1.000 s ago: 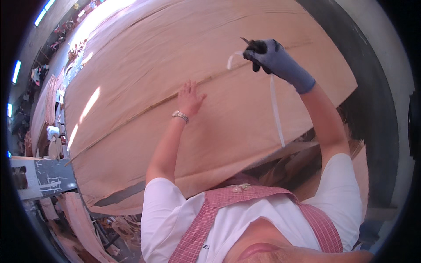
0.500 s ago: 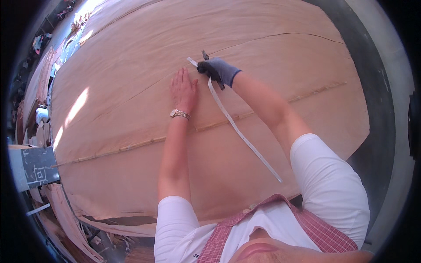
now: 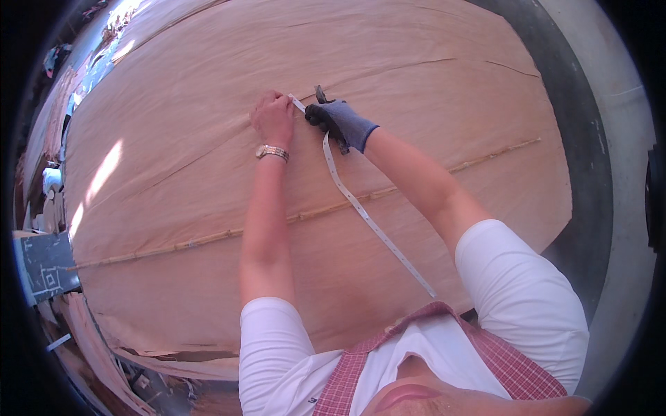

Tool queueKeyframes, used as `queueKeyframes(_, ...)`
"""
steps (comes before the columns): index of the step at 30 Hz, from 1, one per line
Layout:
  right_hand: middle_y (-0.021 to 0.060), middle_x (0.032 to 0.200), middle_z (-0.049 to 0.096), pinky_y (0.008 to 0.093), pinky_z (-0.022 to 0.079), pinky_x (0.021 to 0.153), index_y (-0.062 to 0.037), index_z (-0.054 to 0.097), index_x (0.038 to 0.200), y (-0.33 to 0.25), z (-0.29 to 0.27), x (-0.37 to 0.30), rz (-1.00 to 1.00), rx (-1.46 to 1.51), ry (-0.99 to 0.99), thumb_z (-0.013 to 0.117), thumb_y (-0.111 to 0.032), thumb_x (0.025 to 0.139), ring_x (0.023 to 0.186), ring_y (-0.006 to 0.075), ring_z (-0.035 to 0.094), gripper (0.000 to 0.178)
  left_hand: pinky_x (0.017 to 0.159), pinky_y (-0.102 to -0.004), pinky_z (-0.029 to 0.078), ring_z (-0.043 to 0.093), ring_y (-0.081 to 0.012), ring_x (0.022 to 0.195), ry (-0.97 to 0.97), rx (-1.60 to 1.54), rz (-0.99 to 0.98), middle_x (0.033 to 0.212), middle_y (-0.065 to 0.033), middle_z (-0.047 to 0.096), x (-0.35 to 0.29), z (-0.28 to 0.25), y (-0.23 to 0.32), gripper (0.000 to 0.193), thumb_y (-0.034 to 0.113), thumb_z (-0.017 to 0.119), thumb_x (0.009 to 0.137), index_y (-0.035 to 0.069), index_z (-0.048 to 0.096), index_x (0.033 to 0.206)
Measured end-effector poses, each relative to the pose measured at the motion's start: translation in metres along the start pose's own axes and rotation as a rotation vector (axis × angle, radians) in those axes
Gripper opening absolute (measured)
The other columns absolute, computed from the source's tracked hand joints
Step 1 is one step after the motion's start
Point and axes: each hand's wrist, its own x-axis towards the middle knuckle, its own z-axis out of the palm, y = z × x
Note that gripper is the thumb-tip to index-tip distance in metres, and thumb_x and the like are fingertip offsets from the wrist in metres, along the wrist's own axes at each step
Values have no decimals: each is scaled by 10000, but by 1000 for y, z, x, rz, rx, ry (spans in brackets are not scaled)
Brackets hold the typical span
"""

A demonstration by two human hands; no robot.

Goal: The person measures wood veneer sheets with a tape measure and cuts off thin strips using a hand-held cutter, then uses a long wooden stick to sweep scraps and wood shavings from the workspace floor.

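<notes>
A wide tan sheet of wood veneer (image 3: 173,215) lies under both hands, with a thin split (image 3: 187,164) running across it. My right hand (image 3: 343,123), in a grey and black glove, is closed around a dark, narrow flat tool (image 3: 320,94) and a white perforated tape strip (image 3: 378,225). The tape trails from the glove toward my body, and its short far end sticks out toward the left. My bare left hand (image 3: 272,119) has its fingers bent and pinches at this short end; the fingertips are partly hidden.
A long thin bamboo-like stick (image 3: 236,234) lies across the veneer below my hands. A grey metal plate (image 3: 45,267) stands at the left edge. Veneer scraps (image 3: 87,333) are heaped at lower left. Dark floor (image 3: 590,173) borders the sheet on the right.
My left hand has gone from lying flat to bent fingers at the tape's end, moving slightly up and left. My right hand has shifted slightly left and down with tape and tool.
</notes>
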Motion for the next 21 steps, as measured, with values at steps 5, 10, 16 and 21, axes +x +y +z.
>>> queueKeyframes(5,12,714,663,235,378,456,-84,690,848,-10,-3,-20,4,29,-91,693,-340,841,537,91,554,256,869,-397,456,587,-173,1023,77,126,224,1108,49,681,-26,13,3,213,241,611,868,190,714,1048)
queueKeyframes(10,240,1022,670,492,484,874,-13,660,1034,-28,-67,0,-461,-1208,173,600,-275,833,1004,396,624,336,855,-389,446,583,-194,998,116,271,297,1106,25,681,-31,14,6,268,166,542,887,159,669,1123)
queueKeyframes(16,81,785,716,264,450,471,15,653,1067,-77,-294,19,-474,-419,183,603,-259,915,524,109,568,316,893,-422,442,594,-230,1064,-83,393,131,1110,-3,681,-15,15,22,261,170,566,887,126,642,1132)
queueKeyframes(21,75,772,721,271,413,480,-19,708,887,-55,-424,51,-235,-176,235,659,-245,856,553,129,579,233,1017,-453,393,516,-274,1209,-10,453,223,1294,-66,593,39,55,167,435,59,519,858,134,575,1283)
